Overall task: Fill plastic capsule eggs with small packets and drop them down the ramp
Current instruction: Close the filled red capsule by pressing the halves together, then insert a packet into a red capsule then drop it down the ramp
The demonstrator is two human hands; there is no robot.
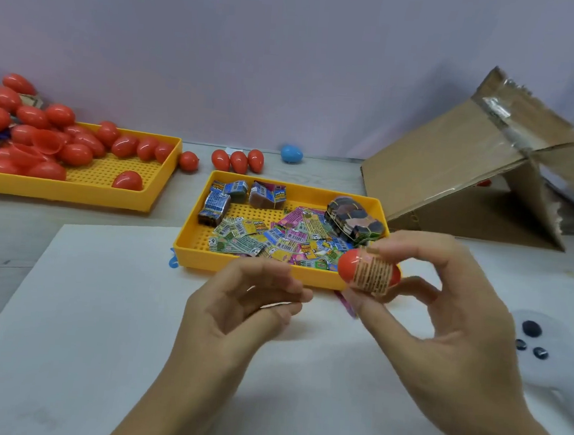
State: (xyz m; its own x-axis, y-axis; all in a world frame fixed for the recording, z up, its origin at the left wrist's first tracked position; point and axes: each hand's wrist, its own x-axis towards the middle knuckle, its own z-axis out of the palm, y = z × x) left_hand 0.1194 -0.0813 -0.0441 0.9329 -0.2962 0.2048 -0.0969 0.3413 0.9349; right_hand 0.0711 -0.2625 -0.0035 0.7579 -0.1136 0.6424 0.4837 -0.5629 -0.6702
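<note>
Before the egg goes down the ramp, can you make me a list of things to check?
1. Red plastic capsule egg is closed: ok, both halves look joined, a printed label wrapped round its middle.
2. Grip: ok, the right hand pinches it between thumb and fingers.
3. Packet inside: cannot tell, the shell is not see-through.
4. Left hand out of the way: ok, it holds nothing and is apart from the egg.
5. Brown cardboard ramp free: ok, nothing lies on its sloped face.
6. More packets ready: ok, the yellow plastic tray holds many small colourful packets.
</note>
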